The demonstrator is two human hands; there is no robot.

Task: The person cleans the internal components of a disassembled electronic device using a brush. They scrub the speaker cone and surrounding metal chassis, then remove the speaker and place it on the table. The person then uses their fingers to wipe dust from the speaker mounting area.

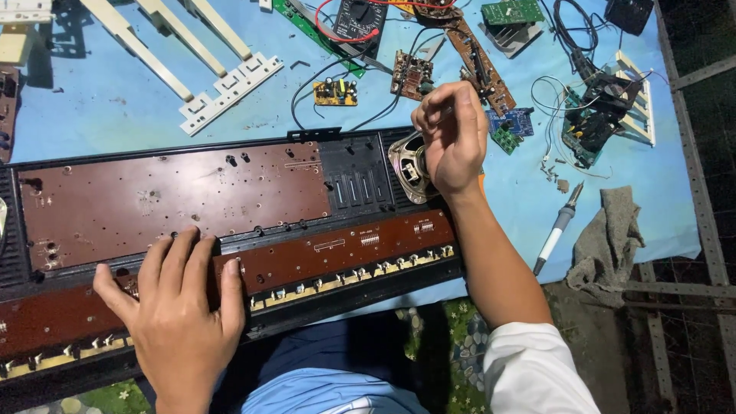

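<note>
A long black keyboard case (360,165) lies open across the blue table, showing two brown circuit boards. My left hand (180,307) rests flat, fingers spread, on the lower brown board (345,253) near its left part. My right hand (452,134) hovers above the round speaker (410,169) at the case's right end, with fingers curled and pinched together. Whatever is between the fingertips is too small to make out. The upper brown board (176,199) is untouched.
A soldering iron (558,226) and a grey rag (609,238) lie to the right. Behind the case are several small circuit boards (335,92), a black multimeter (360,19) with red leads, white key strips (207,61), a black fan (609,96) and loose wires.
</note>
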